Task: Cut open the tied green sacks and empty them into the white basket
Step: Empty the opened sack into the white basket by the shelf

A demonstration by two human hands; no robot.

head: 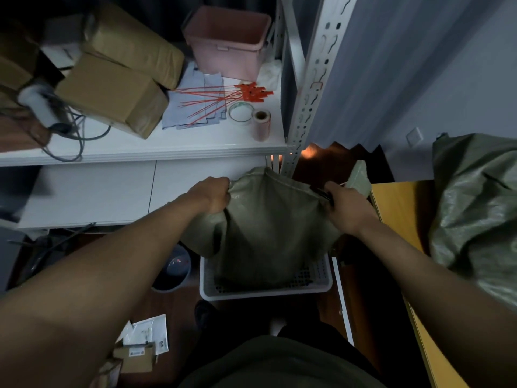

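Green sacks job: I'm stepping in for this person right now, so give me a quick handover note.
Left hand grips one top corner of the sack.
Right hand grips the other corner, with a dark tool against it.
The sack hangs over the white basket, lower end inside.
Whether it has emptied is hidden.
Second sack waits on the yellow table: left to do.

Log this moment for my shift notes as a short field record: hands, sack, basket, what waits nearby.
left hand: grips one top corner of the green sack
right hand: grips the other corner, with a dark tool in it
sack position: held over the white basket, lower end inside it
waiting: second green sack on the yellow table
shelf: red zip ties, pink bin
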